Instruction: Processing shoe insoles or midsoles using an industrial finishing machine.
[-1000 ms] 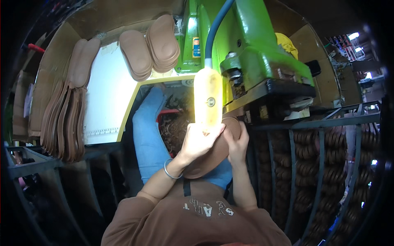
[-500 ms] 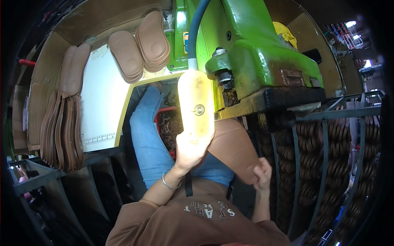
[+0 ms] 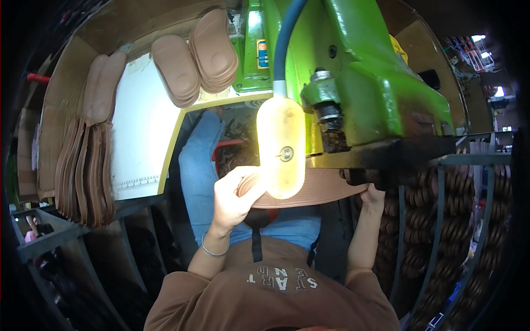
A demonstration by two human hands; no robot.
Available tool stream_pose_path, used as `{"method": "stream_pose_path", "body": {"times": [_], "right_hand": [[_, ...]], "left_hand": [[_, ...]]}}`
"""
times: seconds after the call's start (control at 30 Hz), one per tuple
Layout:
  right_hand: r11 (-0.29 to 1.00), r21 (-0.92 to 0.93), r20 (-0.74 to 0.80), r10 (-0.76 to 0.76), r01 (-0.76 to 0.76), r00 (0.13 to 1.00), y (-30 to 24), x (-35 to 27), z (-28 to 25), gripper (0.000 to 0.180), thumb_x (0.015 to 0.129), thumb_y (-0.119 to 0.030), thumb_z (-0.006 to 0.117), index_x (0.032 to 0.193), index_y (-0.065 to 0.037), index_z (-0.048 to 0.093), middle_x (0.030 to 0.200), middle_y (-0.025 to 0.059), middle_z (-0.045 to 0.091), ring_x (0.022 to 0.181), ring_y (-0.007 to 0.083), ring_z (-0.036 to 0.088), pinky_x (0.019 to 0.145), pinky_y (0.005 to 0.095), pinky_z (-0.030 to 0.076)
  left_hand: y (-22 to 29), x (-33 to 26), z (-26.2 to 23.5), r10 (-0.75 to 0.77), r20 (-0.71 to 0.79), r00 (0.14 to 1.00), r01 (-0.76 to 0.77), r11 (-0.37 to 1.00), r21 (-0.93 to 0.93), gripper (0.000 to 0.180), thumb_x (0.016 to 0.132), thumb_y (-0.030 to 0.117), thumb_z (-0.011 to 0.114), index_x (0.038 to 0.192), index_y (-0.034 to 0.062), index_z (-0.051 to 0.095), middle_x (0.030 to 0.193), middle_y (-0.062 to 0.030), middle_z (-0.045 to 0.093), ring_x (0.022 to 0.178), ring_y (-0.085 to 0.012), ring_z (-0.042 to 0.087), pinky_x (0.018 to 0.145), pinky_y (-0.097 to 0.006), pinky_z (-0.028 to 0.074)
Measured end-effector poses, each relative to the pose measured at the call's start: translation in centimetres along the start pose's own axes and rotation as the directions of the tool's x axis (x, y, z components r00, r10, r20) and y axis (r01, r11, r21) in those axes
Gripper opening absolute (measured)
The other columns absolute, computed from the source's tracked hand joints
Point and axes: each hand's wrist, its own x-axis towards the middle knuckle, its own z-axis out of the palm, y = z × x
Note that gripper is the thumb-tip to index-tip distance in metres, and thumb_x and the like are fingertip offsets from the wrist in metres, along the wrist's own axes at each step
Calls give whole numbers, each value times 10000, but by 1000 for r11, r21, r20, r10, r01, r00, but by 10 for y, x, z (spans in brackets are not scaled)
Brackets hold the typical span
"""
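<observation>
- One brown insole [image 3: 331, 193] is being held off the table [image 3: 141, 132], above the lap and right by the dark front end of the green machine [image 3: 367, 88].
- Its left end is pinched between the thumb and fingers of the left hand [image 3: 232, 201], so that one's pretty clear.
- Its right end is met by the right hand [image 3: 374, 195], but the fingertips are partly blocked by the machine, so how tightly they're closed can't be told, sorry.
- Part of the insole is covered by a lit yellow lamp [image 3: 281, 146], hung on a blue hose [image 3: 286, 41] between the hands.
- Over on the table, two short piles [image 3: 176, 71] [image 3: 214, 49] of the same kind of insole are stacked near the far edge, just beside the machine.
- A long row of insoles [image 3: 85, 171] is lined up along the table's left edge, mostly stood on their sides.
- The table's far edge is backed by a cardboard wall [image 3: 141, 25].
- To the right, a metal rack [image 3: 477, 160] is packed with brown soles [image 3: 422, 231].
</observation>
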Motion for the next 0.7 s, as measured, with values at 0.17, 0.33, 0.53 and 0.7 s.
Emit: {"method": "stream_pose_path", "body": {"times": [0.17, 0.33, 0.53, 0.7], "right_hand": [[995, -76, 159, 80, -68, 984, 48, -19, -31, 342, 891, -34, 529, 1227, -12, 468, 1197, 104, 532, 1032, 206, 553, 873, 364, 464], [904, 193, 28, 384, -382, 923, 91, -90, -31, 419, 941, -273, 494, 1272, -50, 366, 1147, 98, 546, 970, 249, 591, 714, 392, 528], [956, 190, -217, 262, -223, 940, 77, -137, -5, 352, 881, -144, 586, 1168, -7, 435, 989, 142, 582, 708, 225, 620, 450, 324, 505], [981, 95, -329, 192, -170, 925, 27, -109, 7, 334, 812, -111, 621, 1081, 17, 471, 867, 141, 596, 533, 175, 588, 307, 238, 426]], "left_hand": [[-19, -6, 14, 69, -231, 970, -101, 986, -130, 230, 753, -3, 700, 957, -69, 616, 869, -108, 672, 792, -127, 631, 754, -251, 497], [-47, 9, 49, 73, -62, 995, -85, 972, -221, 222, 749, 5, 710, 939, -73, 627, 876, -129, 684, 789, -135, 647, 718, -257, 512], [-70, 22, 77, 89, 127, 988, -40, 937, -346, 192, 824, -25, 615, 1013, -50, 604, 972, -84, 647, 876, -114, 603, 751, -230, 489], [-78, 10, 56, 122, -119, 985, -141, 975, -170, 149, 757, -9, 671, 884, -81, 640, 768, -109, 669, 661, -143, 625, 608, -260, 497]]}}
